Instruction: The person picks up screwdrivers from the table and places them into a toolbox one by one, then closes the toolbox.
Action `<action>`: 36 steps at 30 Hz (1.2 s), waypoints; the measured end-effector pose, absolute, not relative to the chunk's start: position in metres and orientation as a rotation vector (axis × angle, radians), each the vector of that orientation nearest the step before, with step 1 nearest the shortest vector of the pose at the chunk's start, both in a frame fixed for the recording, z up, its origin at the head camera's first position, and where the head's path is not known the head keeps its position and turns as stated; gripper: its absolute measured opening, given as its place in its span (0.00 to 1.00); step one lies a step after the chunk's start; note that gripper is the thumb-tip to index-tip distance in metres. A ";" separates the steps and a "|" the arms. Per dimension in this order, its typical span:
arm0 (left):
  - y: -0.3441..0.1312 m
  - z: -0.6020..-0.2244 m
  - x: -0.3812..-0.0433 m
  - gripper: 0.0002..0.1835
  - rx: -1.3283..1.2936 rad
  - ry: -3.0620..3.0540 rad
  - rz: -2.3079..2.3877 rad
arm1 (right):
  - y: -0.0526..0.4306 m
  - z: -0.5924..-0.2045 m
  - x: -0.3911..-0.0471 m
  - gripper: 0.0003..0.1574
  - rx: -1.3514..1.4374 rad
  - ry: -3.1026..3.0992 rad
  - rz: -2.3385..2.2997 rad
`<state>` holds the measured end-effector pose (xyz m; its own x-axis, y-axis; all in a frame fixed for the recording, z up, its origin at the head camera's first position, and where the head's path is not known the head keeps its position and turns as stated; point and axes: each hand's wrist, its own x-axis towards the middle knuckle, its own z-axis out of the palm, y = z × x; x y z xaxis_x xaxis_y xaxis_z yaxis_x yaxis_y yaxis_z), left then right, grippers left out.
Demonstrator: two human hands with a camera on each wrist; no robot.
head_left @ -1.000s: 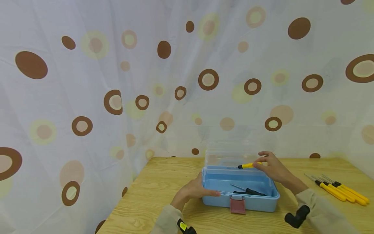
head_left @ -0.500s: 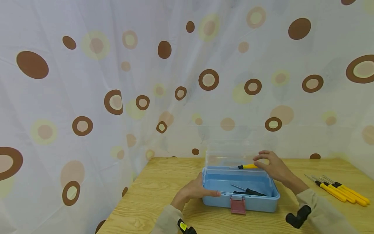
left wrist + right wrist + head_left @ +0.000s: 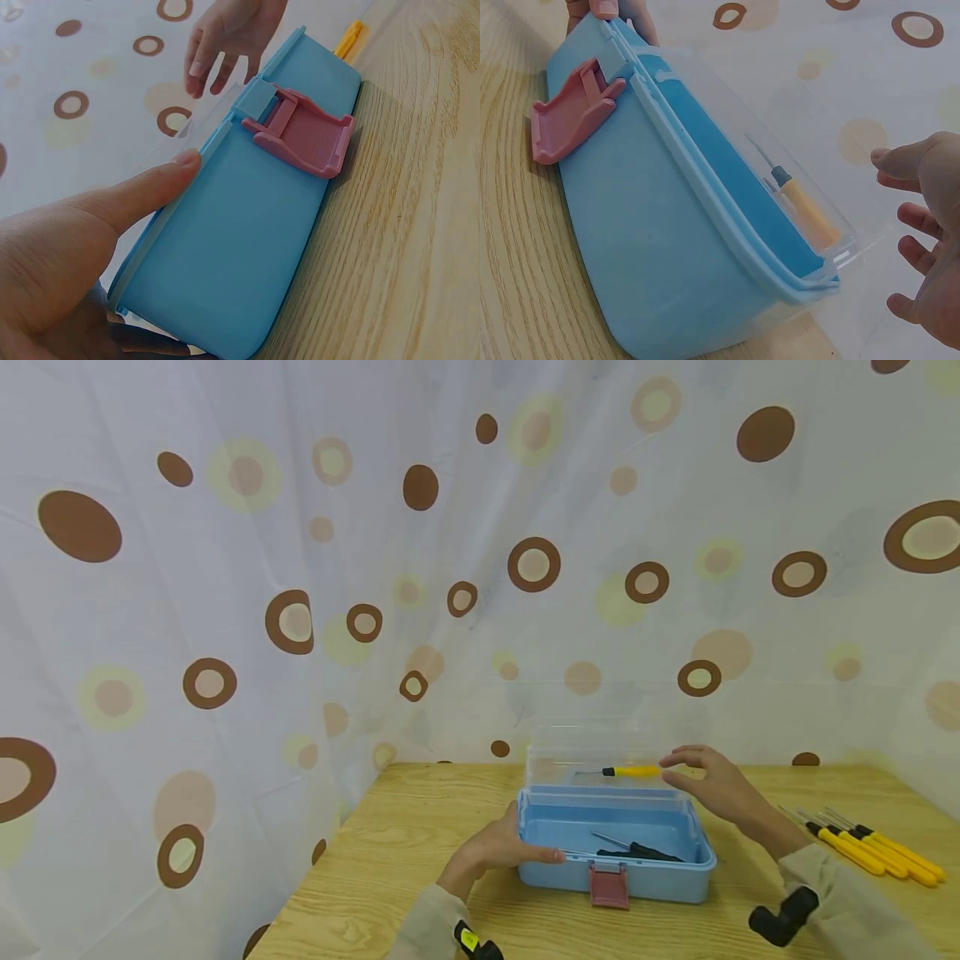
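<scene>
Tool (image 3: 636,771) with a yellow handle and thin metal shaft lies at the opened clear lid (image 3: 551,753), just beyond the back edge of the blue box (image 3: 671,883). The right hand (image 3: 712,783) hovers near the handle's end, fingers parted and holding nothing. The left hand (image 3: 493,846) grips the box's left end, thumb along the front rim. Inside the box rest dark-handled tools (image 3: 648,852), partly hidden by the front wall, where a reddish latch (image 3: 610,891) hangs. More yellow-handled tools (image 3: 887,853) lie together on the wooden table (image 3: 420,827), to the right, before a spotted cloth (image 3: 450,527).
</scene>
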<state>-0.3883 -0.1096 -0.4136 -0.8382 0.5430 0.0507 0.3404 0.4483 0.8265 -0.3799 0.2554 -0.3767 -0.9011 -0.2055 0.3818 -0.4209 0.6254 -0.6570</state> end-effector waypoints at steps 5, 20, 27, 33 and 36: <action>-0.110 -0.414 -0.389 0.62 0.789 2.460 1.349 | 0.264 -0.377 -0.378 0.28 0.505 -2.587 1.143; -0.111 -0.414 -0.389 0.62 0.776 2.460 1.351 | 0.289 -0.377 -0.368 0.31 0.506 -2.580 1.155; -0.109 -0.412 -0.389 0.61 0.807 2.443 1.354 | 0.305 -0.377 -0.363 0.31 0.478 -2.606 1.124; -0.110 -0.412 -0.389 0.61 0.809 2.445 1.353 | 0.316 -0.375 -0.360 0.32 0.460 -2.626 1.118; -0.110 -0.412 -0.388 0.62 0.812 2.437 1.362 | 0.320 -0.374 -0.359 0.33 0.452 -2.624 1.122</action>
